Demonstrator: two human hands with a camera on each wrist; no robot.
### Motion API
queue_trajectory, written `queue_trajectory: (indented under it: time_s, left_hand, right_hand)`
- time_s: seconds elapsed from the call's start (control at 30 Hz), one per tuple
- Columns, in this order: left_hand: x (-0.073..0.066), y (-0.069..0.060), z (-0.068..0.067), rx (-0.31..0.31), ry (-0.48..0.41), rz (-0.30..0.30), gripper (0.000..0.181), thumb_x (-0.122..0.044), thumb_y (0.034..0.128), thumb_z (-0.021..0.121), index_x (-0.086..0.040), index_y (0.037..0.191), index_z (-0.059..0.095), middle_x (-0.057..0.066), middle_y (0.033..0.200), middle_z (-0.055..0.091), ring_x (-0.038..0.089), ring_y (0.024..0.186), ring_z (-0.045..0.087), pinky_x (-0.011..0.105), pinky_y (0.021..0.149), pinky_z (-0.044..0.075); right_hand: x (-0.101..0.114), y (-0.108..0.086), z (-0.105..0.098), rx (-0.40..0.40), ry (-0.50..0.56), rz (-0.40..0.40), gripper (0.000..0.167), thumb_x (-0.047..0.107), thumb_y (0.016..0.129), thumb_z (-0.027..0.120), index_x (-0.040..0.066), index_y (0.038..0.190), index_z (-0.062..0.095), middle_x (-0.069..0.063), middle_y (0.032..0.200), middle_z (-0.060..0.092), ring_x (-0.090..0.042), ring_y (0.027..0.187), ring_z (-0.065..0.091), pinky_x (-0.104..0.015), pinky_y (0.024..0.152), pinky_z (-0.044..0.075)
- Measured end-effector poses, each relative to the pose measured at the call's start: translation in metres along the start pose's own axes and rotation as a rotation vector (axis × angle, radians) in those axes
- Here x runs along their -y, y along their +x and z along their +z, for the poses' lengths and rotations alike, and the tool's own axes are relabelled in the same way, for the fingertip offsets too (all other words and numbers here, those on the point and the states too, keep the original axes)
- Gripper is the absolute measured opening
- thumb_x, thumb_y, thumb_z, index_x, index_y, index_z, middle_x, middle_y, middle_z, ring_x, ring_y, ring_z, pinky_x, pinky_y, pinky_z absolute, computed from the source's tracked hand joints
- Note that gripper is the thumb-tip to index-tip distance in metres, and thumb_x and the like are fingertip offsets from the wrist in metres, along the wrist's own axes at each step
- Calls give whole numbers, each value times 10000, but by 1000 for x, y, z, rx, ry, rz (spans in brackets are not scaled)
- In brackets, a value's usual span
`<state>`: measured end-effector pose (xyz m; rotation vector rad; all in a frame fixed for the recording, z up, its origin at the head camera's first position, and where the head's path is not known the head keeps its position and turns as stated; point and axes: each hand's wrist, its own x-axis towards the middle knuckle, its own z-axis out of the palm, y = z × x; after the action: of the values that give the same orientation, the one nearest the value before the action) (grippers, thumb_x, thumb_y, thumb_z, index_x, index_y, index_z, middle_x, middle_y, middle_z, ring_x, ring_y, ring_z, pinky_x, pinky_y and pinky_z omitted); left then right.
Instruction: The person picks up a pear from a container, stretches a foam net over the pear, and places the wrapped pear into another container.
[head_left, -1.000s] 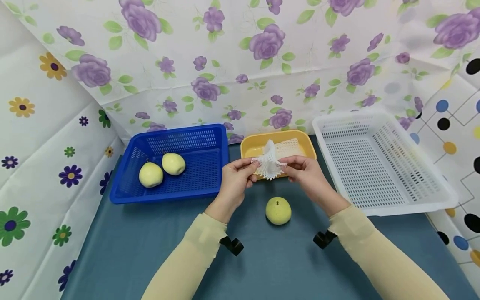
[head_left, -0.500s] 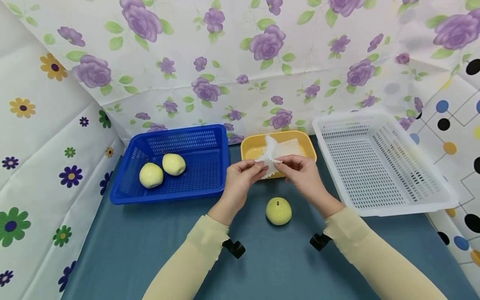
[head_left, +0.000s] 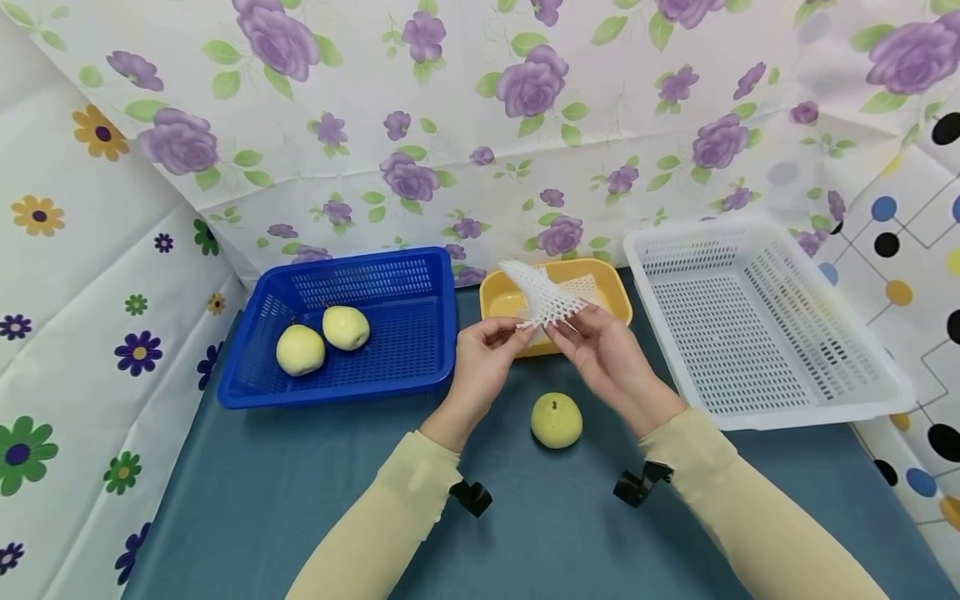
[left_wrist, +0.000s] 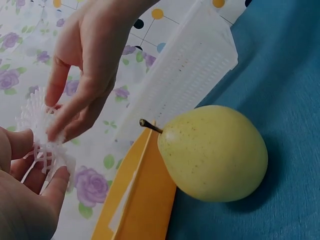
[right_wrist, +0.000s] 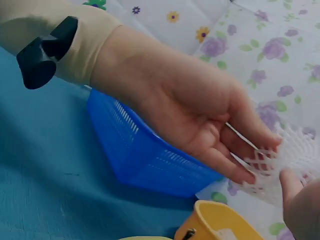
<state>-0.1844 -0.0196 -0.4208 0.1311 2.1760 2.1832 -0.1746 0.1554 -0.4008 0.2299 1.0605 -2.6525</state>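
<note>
A white foam net (head_left: 546, 293) is held up over the yellow tray, its narrow end pointing to the upper left. My left hand (head_left: 483, 358) pinches its lower left edge between thumb and fingers. On its lower right edge, my right hand (head_left: 611, 354) grips the mesh, as the right wrist view also shows, with thumb and fingers around the net (right_wrist: 300, 155). A yellow-green pear (head_left: 557, 421) sits on the table just below the hands, its stem up; neither hand touches the pear (left_wrist: 215, 152).
At the left, a blue basket (head_left: 360, 387) holds two pale yellow pears (head_left: 301, 350). The yellow tray (head_left: 618, 304) behind the hands has another foam net (head_left: 583, 287) in it. A white basket (head_left: 825, 417) stands at the right.
The net has opened out from a bunched shape, and its narrow end has swung to the upper left. My right hand has turned, its palm showing more. The pear has stayed put.
</note>
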Motion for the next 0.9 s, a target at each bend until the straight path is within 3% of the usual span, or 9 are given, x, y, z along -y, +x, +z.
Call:
queue_trajectory:
  time_s: [0.1,0.2,0.3,0.4,0.5,0.73,0.8,0.9]
  left_hand:
    - [1,0,0,-12,14,11,217,-187,843,703,-29,992,697,96,1005,690,101,807,631,322,792,564]
    - [0,0,-1,-21,2,9,217,-207,854,691,-52,1006,691,90,973,688,116,808,634,372,823,559]
    - [-3,-1,-3,-11,-59,-13,243,-249,863,676,-79,1037,683,78,974,673,132,847,639,361,848,552]
    - [-6,0,-5,8,-138,-41,277,-275,868,666,-67,1050,672,80,985,651,145,879,637,327,848,550]
    - [-8,1,-6,25,-195,-63,280,-265,885,649,-30,1038,658,75,993,641,146,892,635,302,844,551]
    - [-8,4,-8,46,-242,-137,208,-232,927,585,-31,892,627,20,859,621,100,782,598,288,792,545]
    - [-8,4,-10,59,-277,-159,195,-208,940,557,-36,859,602,20,830,609,98,752,582,288,760,534]
    - [-9,5,-12,69,-327,-179,182,-176,955,505,-46,848,573,26,817,601,104,733,571,273,721,522]
  right_hand:
    - [-4,1,3,-46,-57,-77,309,174,1008,407,106,1307,371,-93,1324,413,-204,1258,432,-332,1093,365]
    - [-9,2,2,-117,-205,-167,214,151,996,431,108,1204,455,-73,1229,485,-175,1129,530,-346,1031,430]
    - [-13,3,-2,-181,-384,-251,191,112,969,456,111,1141,540,-56,1128,547,-148,986,605,-335,911,522]
    - [-15,4,-7,-194,-537,-315,193,91,941,466,87,1084,595,-52,1037,579,-147,886,631,-322,800,565]
    - [-12,3,-10,-165,-655,-347,168,116,936,470,43,991,612,-41,968,587,-138,824,628,-298,731,567]
    - [-5,0,-13,-6,-829,-358,291,236,963,495,-11,857,606,-40,895,594,-125,823,606,-314,725,552]
    - [-4,0,-13,17,-834,-339,308,283,964,509,11,863,612,-28,875,589,-122,821,606,-313,735,551]
    - [-3,2,-16,25,-736,-288,311,320,958,528,30,870,601,-10,878,597,-115,833,617,-299,750,551]
